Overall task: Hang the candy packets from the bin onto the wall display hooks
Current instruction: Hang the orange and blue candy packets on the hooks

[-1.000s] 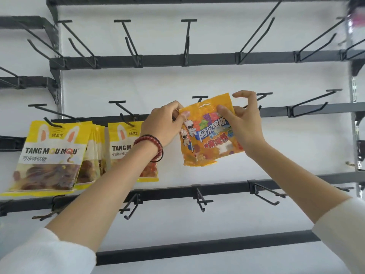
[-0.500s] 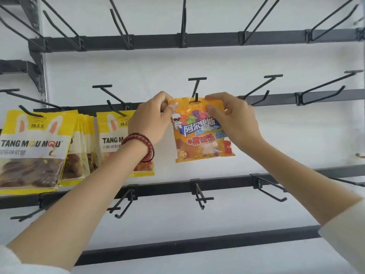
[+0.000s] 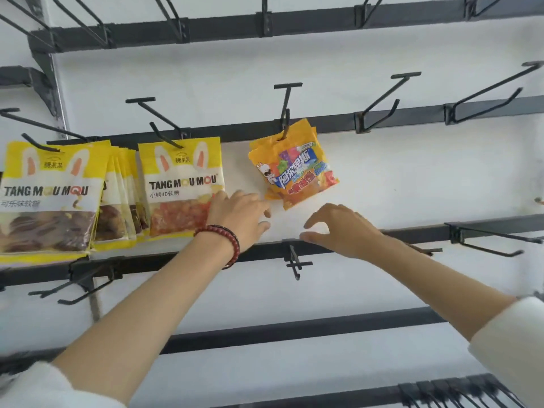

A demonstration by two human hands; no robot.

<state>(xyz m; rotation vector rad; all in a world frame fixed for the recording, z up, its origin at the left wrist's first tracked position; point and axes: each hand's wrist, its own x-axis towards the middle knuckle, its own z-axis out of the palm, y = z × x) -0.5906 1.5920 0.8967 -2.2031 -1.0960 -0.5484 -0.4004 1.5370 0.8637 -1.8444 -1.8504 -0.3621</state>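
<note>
Head camera: orange candy packet (image 3: 294, 169) hung tilted on centre hook (image 3: 285, 113) of the far rail. Left hand (image 3: 238, 219) just below its lower left corner, fingers loose, gripping nothing; red bead bracelet (image 3: 228, 241) at wrist. Right hand (image 3: 341, 231) lower right, fingers relaxed, empty. Yellow packets (image 3: 182, 187) on hooks further left.

Five black wire display hooks (image 3: 287, 107) jut from one dark metal rail (image 3: 418, 120), and three carry packets. Yellow rabbit-eared candy packets (image 3: 182, 184) fill two hooks: one shows on the inner hook, while the far-left stack is too tight to count. Orange gummy packets (image 3: 294, 169) - at least two. Two hands - left hand (image 3: 238, 213), right hand (image 3: 341, 228). One red bead bracelet (image 3: 228, 234).
</note>
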